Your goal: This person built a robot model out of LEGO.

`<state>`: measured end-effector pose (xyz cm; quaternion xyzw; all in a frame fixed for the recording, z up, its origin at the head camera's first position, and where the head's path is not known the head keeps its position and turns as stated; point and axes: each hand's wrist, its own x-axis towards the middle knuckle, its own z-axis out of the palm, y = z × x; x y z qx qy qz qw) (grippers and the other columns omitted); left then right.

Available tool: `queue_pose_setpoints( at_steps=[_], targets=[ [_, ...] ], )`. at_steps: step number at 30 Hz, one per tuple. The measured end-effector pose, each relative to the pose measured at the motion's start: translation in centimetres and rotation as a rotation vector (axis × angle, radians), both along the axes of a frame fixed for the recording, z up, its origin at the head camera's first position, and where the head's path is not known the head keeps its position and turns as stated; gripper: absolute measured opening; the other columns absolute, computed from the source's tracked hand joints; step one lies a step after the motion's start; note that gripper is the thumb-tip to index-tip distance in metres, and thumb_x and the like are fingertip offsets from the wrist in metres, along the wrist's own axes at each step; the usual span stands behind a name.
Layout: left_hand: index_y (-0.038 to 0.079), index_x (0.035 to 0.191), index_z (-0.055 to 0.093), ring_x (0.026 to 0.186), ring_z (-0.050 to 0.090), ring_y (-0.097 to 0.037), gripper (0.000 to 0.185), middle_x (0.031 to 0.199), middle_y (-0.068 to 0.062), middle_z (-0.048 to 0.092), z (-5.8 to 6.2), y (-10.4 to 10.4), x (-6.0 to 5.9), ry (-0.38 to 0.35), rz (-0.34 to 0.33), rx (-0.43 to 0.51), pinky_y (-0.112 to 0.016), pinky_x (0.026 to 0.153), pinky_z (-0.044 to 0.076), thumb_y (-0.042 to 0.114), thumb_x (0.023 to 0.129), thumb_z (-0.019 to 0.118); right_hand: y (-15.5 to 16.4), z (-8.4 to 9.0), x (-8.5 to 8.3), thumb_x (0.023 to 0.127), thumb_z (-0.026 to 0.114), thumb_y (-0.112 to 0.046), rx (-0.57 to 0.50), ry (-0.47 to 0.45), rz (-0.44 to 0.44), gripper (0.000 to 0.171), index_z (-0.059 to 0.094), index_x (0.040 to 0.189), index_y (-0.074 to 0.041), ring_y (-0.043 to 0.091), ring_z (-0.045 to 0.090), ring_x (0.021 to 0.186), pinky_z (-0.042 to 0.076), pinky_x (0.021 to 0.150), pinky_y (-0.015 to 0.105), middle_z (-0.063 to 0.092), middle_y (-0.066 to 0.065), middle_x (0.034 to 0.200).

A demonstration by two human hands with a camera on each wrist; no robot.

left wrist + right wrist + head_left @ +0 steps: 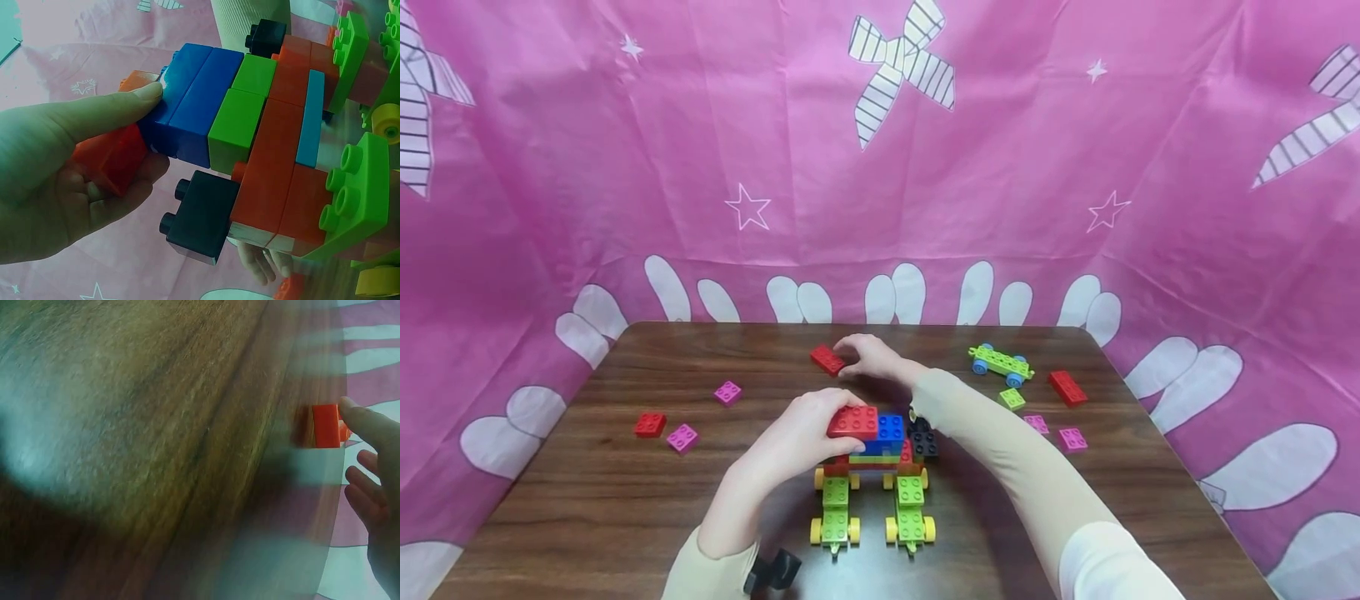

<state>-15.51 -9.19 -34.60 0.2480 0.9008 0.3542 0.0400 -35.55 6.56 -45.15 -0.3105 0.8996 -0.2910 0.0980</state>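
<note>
Centrally, a block model (874, 454) is seen on the wooden table (625, 500), built of red, blue, green and black bricks on two green wheeled bases with yellow wheels.

Left hand (805, 433): its fingers are curled round a red brick (853, 422) at the model's top, at 9 o'clock of the blue brick (891, 428); the thumb is pressed against the blue brick in the left wrist view.

Right hand (868, 358): a loose red brick (827, 360) at 12 o'clock of the model is touched by its fingertips; whether it is pinched cannot be told.

Also listed: a green wheeled base with blue wheels (1000, 364) at 2 o'clock; pink bricks (727, 392) and a small red brick (650, 425) at 9 o'clock.
</note>
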Motion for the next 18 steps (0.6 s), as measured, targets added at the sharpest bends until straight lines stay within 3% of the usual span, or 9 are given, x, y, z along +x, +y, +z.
queue_pose_setpoints(
  at_steps=[7,18],
  targets=[
    [0.013,0.115,0.063,0.093,0.059,-0.014,0.04,0.105,0.001,0.066,0.0,0.0,0.0,-0.008,0.007,0.002,-0.034,0.082,0.056,0.022,0.081,0.081,-0.5,-0.4,-0.2,0.086,0.076,-0.024,-0.006,-0.035,0.013,0.056,0.057,0.137,-0.016,0.017,0.057,0.114,0.048,0.101,0.037,0.062,0.001,0.13],
    [0.013,0.115,0.063,0.092,0.06,-0.013,0.038,0.104,0.001,0.067,0.0,0.0,0.0,-0.006,-0.004,-0.004,-0.034,0.083,0.056,0.022,0.082,0.08,-0.7,-1.4,-0.4,0.089,0.072,-0.026,0.079,0.054,0.055,0.043,0.064,0.131,-0.017,0.019,0.06,0.113,0.047,0.103,0.036,0.066,0.004,0.127]
  ],
)
